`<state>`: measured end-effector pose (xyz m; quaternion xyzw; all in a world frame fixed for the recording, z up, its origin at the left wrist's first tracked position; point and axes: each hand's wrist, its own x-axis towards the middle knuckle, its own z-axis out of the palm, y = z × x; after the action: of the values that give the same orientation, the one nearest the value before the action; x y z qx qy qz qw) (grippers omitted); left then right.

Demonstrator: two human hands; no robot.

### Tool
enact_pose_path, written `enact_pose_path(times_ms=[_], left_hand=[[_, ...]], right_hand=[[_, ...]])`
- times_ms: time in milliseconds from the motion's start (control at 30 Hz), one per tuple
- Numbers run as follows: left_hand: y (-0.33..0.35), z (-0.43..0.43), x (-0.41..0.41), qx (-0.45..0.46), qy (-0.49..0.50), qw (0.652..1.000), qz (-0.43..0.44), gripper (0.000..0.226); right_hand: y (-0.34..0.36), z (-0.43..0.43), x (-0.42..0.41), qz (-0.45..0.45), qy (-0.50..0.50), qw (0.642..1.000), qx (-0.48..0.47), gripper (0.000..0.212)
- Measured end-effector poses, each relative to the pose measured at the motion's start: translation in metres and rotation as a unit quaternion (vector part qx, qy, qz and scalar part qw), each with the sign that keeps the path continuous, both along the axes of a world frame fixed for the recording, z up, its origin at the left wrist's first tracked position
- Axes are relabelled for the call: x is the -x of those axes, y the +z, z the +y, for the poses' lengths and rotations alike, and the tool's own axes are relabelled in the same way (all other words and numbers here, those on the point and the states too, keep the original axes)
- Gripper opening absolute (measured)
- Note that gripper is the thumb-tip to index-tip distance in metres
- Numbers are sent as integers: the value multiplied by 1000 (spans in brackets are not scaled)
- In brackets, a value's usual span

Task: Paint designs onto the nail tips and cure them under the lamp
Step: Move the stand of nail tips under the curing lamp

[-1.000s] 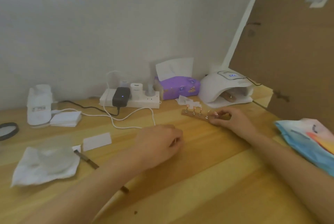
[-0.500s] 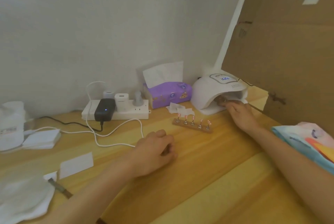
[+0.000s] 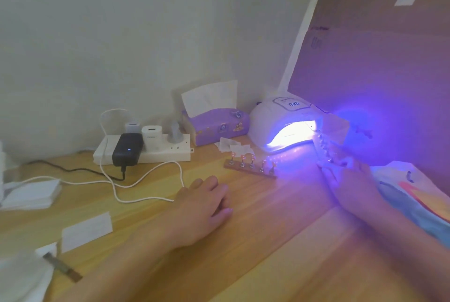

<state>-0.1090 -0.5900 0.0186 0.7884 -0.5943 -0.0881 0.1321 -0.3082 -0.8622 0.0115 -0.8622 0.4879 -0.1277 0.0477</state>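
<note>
Your right hand (image 3: 350,182) is at the right edge of the mouth of the lamp (image 3: 280,121), and its fingertips pinch the near end of a rack (image 3: 325,149) of nail tips. That rack is blurred, so the grip reads as a pinch but not a crisp one. The lamp is lit and throws violet light over the table (image 3: 267,240) and the cardboard (image 3: 377,58) beside it.

Your left hand (image 3: 202,201) rests on the table with loosely curled fingers, holding nothing. A second rack (image 3: 250,167) with five tips stands upright on the table, just in front of the lamp and to its left, touched by neither hand.

This looks like the curing step. You cannot tell here whether the held rack is going under the light or coming out.

Either way, the next move probably calls for keeping that rack level, with the tips clear of the low roof of the lamp. Keep your wrist away from the rack on the table too, so that nothing tips or smears.
</note>
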Motion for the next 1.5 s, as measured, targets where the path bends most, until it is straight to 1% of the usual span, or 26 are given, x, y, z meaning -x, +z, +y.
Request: enact_pose_path(times_ms=[100, 167, 233, 300, 467, 633, 733, 833, 967, 1033, 1067, 1133, 1200, 1233, 1300, 1367, 1400, 1433, 1500], left_hand=[[0, 3, -1, 3, -9, 1000, 8, 16], [0, 4, -1, 5, -10, 1000, 11, 16], [0, 4, -1, 6, -9, 1000, 13, 16], [0, 4, -1, 6, -8, 1000, 17, 16], [-1, 5, -1, 10, -7, 1000, 25, 16], [0, 5, -2, 12, -8, 999, 30, 16], [-1, 5, -2, 14, -11, 999, 30, 16], [-2, 5, -3, 18, -13, 999, 36, 17], [-2, 4, -5, 14, -17, 999, 32, 17], [-2, 4, -5, 12, -17, 999, 32, 17], [-2, 4, -5, 12, -18, 999, 31, 17], [-1, 4, -4, 13, -18, 999, 29, 17], [-1, 4, -4, 12, -16, 999, 27, 17], [-1, 4, -3, 10, -16, 999, 26, 17], [-1, 4, -4, 11, -16, 999, 25, 17], [-2, 4, -4, 10, -17, 999, 25, 17], [-2, 4, -4, 9, -16, 1000, 25, 17], [-2, 4, -4, 6, -16, 1000, 25, 17], [-1, 4, -3, 2, -14, 1000, 24, 17]], right_hand=[[1, -1, -12, 33, -9, 999, 1, 44], [5, -1, -22, 61, -3, 998, 5, 45], [7, 2, -33, 68, -7, 998, -6, 44], [6, 6, -41, 79, -20, 997, 13, 44], [3, 3, -47, 72, -50, 995, 45, 45], [10, -12, -62, 68, -73, 995, 7, 47], [12, -16, -61, 64, -30, 997, 4, 53], [7, -14, -48, 63, 55, 995, 56, 62], [1, -25, -36, 67, 177, 979, 76, 52], [0, -34, -37, 84, 185, 976, 76, 53], [0, -39, -39, 95, 170, 978, 77, 56], [4, -49, -44, 95, 103, 989, 45, 63], [11, -54, -51, 56, 37, 997, -24, 68], [14, -54, -54, 36, 33, 998, -41, 69], [14, -50, -57, 0, 76, 996, -38, 71], [14, -37, -55, -53, 148, 987, -38, 73], [15, -30, -52, -85, 181, 977, -69, 75], [17, -22, -48, -108, 212, 964, -122, 79], [20, 0, -43, -103, 281, 925, -234, 88]])
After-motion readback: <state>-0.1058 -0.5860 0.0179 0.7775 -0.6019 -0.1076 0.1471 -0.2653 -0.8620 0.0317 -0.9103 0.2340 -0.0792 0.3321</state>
